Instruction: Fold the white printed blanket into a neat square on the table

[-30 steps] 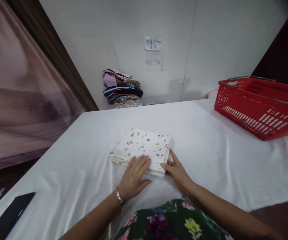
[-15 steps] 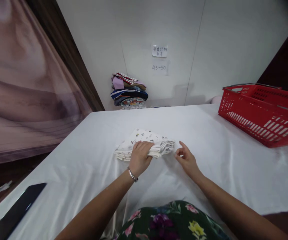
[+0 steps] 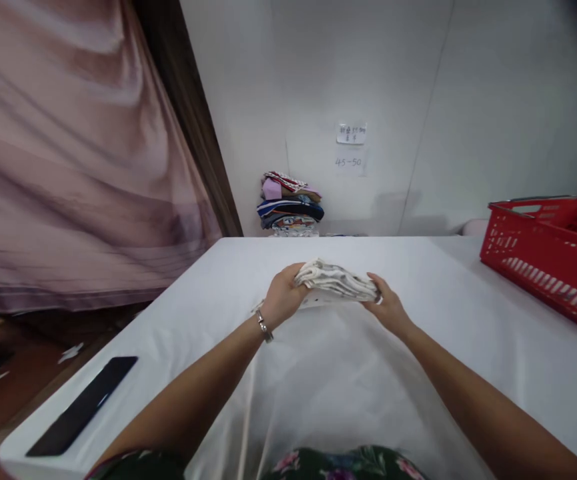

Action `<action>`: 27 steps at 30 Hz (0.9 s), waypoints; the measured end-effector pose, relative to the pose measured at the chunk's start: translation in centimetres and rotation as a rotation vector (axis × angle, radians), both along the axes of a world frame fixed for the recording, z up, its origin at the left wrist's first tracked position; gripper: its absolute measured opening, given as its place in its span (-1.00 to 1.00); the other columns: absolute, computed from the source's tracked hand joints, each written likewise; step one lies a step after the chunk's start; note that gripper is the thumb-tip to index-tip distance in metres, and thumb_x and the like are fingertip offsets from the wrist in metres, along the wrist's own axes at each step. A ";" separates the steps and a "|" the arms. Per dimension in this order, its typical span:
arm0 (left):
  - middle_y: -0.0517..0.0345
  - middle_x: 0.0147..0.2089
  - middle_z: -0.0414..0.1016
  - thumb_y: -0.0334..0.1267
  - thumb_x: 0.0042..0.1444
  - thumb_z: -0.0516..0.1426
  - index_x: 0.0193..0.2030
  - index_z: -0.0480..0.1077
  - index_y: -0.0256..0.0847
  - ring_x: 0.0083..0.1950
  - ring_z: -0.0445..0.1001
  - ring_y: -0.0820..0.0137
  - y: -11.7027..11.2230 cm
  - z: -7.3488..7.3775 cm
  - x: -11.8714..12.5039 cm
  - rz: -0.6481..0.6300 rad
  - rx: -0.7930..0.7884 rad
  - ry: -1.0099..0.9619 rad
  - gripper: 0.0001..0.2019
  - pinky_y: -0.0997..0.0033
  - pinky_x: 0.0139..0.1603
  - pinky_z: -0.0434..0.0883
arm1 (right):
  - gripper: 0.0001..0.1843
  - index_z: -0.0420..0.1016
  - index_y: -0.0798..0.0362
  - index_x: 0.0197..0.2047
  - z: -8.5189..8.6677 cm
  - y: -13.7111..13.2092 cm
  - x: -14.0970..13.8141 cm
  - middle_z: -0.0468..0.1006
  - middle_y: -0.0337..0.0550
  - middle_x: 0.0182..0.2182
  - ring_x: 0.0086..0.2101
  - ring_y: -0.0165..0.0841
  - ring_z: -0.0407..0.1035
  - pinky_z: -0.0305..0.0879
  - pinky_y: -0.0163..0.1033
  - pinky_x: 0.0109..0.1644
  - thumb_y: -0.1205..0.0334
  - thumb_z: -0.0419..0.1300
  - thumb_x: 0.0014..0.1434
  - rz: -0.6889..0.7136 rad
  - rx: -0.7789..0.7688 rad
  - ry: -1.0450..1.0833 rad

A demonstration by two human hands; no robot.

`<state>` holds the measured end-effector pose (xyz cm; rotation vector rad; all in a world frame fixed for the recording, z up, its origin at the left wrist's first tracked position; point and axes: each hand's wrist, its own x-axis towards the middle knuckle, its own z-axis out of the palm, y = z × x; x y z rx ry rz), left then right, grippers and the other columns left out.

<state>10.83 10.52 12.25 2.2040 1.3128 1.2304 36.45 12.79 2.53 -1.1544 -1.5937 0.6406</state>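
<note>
Cloth handheld, red basket well apart.

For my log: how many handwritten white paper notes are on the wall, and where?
2. The upper white paper note, with handwritten characters, is on the pale grey wall; the lower white paper note, reading 45-50, is just below it. The draped pink curtain could hide others.

White, scattered with small greyish motifs, on the folded cloth. Plain white across the tablecloth. Solid red on the shopping basket. Dusty pink down the curtain. Lilac, brown, red-and-white and striped blue in the fabric stack. Silvery on the bracelet. Dark green with pink and purple flowers on the garment.
</note>
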 end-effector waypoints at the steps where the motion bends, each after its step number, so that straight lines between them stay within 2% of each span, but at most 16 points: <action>1: 0.16 -0.16 0.47 -0.32 -0.02 0.13 -0.16 0.43 -0.16 -0.14 0.40 0.36 0.2 0.9 -0.2 0.005 -0.001 -0.047 -0.76 0.40 -0.09 0.31 | -0.33 0.26 -0.16 0.09 1.3 0.3 0.3 0.45 -0.16 -0.14 -0.22 -0.17 0.36 0.29 -0.03 -0.08 0.23 0.30 -0.13 -0.006 0.017 0.022; 3: 0.13 -0.15 0.45 -0.28 -0.05 0.18 -0.20 0.44 -0.20 -0.12 0.39 0.34 0.3 2.8 -0.3 0.005 0.001 -0.147 -0.77 0.37 -0.06 0.31 | -0.29 0.22 -0.08 0.12 4.4 0.9 1.4 0.44 -0.14 -0.16 -0.22 -0.24 0.36 0.31 -0.08 -0.10 0.25 0.31 -0.14 0.016 0.076 0.077; 5: 0.10 -0.13 0.45 -0.25 -0.10 0.23 -0.19 0.44 -0.23 -0.10 0.39 0.30 0.0 4.5 0.0 -0.029 -0.041 -0.290 -0.72 0.33 -0.04 0.31 | -0.28 0.22 -0.08 0.11 8.0 1.0 2.7 0.44 -0.17 -0.19 -0.22 -0.30 0.37 0.33 -0.14 -0.13 0.26 0.33 -0.15 0.060 0.156 0.182; 7: 0.07 -0.13 0.47 -0.22 -0.10 0.24 -0.14 0.43 -0.26 -0.09 0.41 0.26 -0.6 5.7 0.7 -0.127 -0.147 -0.472 -0.66 0.27 -0.05 0.32 | -0.26 0.26 -0.11 0.08 11.8 0.8 4.1 0.44 -0.20 -0.20 -0.22 -0.35 0.38 0.35 -0.19 -0.14 0.29 0.38 -0.22 0.073 0.252 0.290; 9: 0.03 -0.09 0.48 -0.20 -0.08 0.23 -0.08 0.41 -0.27 -0.07 0.42 0.22 -1.4 6.3 1.8 -0.274 -0.254 -0.646 -0.62 0.22 -0.03 0.32 | -0.24 0.30 -0.13 0.05 15.4 0.3 5.2 0.45 -0.21 -0.22 -0.27 -0.39 0.39 0.37 -0.23 -0.20 0.33 0.41 -0.26 0.051 0.329 0.343; 12: -0.01 -0.01 0.45 -0.22 -0.07 0.22 0.01 0.36 -0.26 0.01 0.40 0.20 -2.7 6.0 3.6 -0.467 -0.333 -0.833 -0.55 0.17 0.05 0.29 | -0.14 0.22 -0.15 0.14 19.7 0.5 6.0 0.48 -0.19 -0.25 -0.35 -0.43 0.40 0.37 -0.24 -0.28 0.36 0.41 -0.25 0.060 0.320 0.338; 14: -0.02 0.03 0.42 -0.26 -0.08 0.22 0.05 0.33 -0.25 0.03 0.39 0.21 -3.4 4.8 4.5 -0.517 -0.386 -0.904 -0.51 0.19 0.06 0.29 | -0.10 0.15 -0.11 0.19 21.1 1.9 5.8 0.49 -0.14 -0.24 -0.37 -0.44 0.40 0.36 -0.23 -0.29 0.36 0.40 -0.22 0.100 0.249 0.244; 15: -0.02 0.03 0.42 -0.26 -0.07 0.22 0.05 0.32 -0.24 0.03 0.39 0.22 -3.6 3.8 4.6 -0.512 -0.430 -0.924 -0.51 0.21 0.04 0.31 | -0.09 0.13 -0.08 0.21 21.2 3.1 5.4 0.49 -0.11 -0.22 -0.36 -0.44 0.40 0.35 -0.21 -0.27 0.35 0.39 -0.20 0.129 0.202 0.172; 16: -0.02 0.03 0.43 -0.26 -0.07 0.22 0.05 0.32 -0.23 0.01 0.40 0.24 -3.8 2.6 4.6 -0.488 -0.487 -0.936 -0.52 0.24 0.00 0.34 | -0.10 0.13 -0.05 0.22 20.7 4.5 4.8 0.49 -0.07 -0.19 -0.36 -0.44 0.40 0.35 -0.19 -0.24 0.34 0.39 -0.19 0.158 0.150 0.093; 18: 0.00 -0.01 0.45 -0.22 -0.06 0.21 0.03 0.33 -0.21 -0.04 0.43 0.26 -3.6 -0.7 4.1 -0.380 -0.621 -0.944 -0.55 0.29 -0.11 0.40 | -0.12 0.15 0.01 0.21 18.1 7.7 2.9 0.50 -0.04 -0.18 -0.35 -0.43 0.41 0.34 -0.17 -0.20 0.33 0.37 -0.18 0.212 0.017 -0.056; 20: 0.01 -0.08 0.48 -0.21 -0.08 0.22 -0.04 0.36 -0.23 -0.11 0.46 0.28 -3.1 -4.4 2.8 -0.201 -0.750 -0.938 -0.58 0.33 -0.18 0.42 | -0.10 0.17 0.04 0.20 13.8 10.5 0.0 0.51 -0.03 -0.19 -0.39 -0.40 0.42 0.37 -0.17 -0.22 0.38 0.38 -0.23 0.184 -0.125 -0.178; 21: 0.01 -0.16 0.51 -0.22 -0.12 0.24 -0.09 0.37 -0.26 -0.18 0.48 0.30 -2.7 -6.2 1.9 -0.068 -0.809 -0.919 -0.60 0.36 -0.22 0.43 | -0.13 0.20 0.06 0.19 11.2 11.5 -1.7 0.52 0.00 -0.18 -0.37 -0.36 0.43 0.38 -0.16 -0.22 0.41 0.36 -0.23 0.178 -0.192 -0.243; 23: 0.00 -0.31 0.52 -0.22 -0.14 0.25 -0.23 0.38 -0.33 -0.31 0.49 0.34 -1.9 -9.4 -0.2 0.174 -0.977 -0.818 -0.68 0.41 -0.33 0.42 | -0.28 0.32 0.09 0.11 6.2 12.2 -5.1 0.52 0.01 -0.16 -0.24 -0.27 0.44 0.37 -0.16 -0.16 0.43 0.32 -0.19 0.129 -0.244 -0.358; 25: 0.00 -0.32 0.51 -0.20 -0.10 0.22 -0.23 0.35 -0.32 -0.37 0.48 0.38 -1.4 -11.4 -2.5 0.300 -1.052 -0.728 -0.69 0.45 -0.42 0.39 | -0.44 0.40 0.10 0.02 2.2 11.8 -8.0 0.52 0.01 -0.15 -0.17 -0.21 0.42 0.34 -0.11 -0.10 0.39 0.27 -0.13 0.133 -0.261 -0.394; 27: 0.00 -0.22 0.49 -0.19 -0.05 0.18 -0.16 0.33 -0.28 -0.37 0.47 0.42 -1.1 -12.2 -4.5 0.383 -0.964 -0.656 -0.68 0.51 -0.46 0.36 | -0.55 0.43 0.10 -0.02 -0.3 10.8 -9.9 0.52 -0.01 -0.14 -0.15 -0.21 0.41 0.32 -0.10 -0.06 0.34 0.21 -0.06 0.143 -0.266 -0.412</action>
